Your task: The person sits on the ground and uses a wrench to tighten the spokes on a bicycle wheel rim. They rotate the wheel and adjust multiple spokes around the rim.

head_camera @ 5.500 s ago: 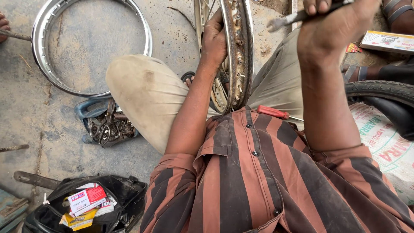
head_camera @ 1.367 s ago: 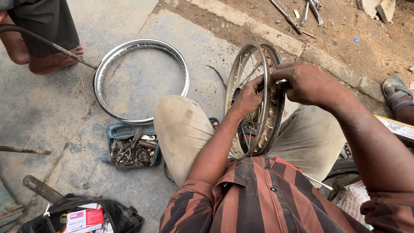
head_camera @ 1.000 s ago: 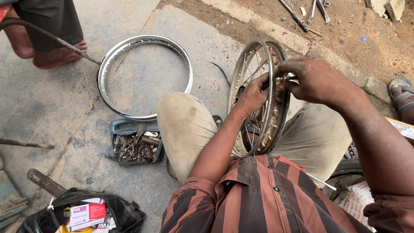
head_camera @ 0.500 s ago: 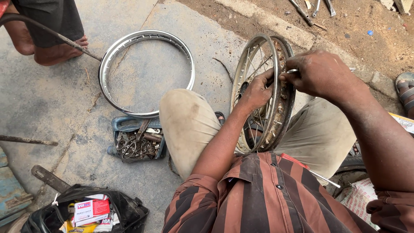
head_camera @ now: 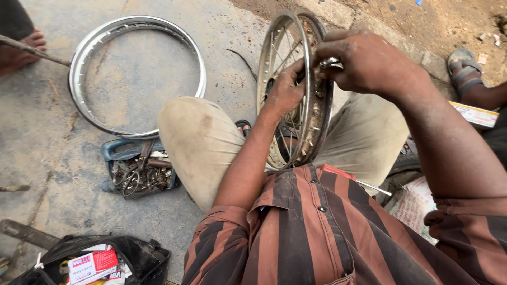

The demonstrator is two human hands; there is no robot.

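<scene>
While the spoked wheel rim (head_camera: 296,95) stands upright between the person's knees, the left hand (head_camera: 285,89) reaches through the spokes and is clenched on the rim's edge, and the right hand (head_camera: 364,60) is clamped on a small metal tool (head_camera: 330,63) at the rim's top. The tool could well slip off its fitting — the pinch looks shallow — and knuckles would strike the spokes. A bare rim (head_camera: 137,74) lies on the concrete, well apart.
</scene>
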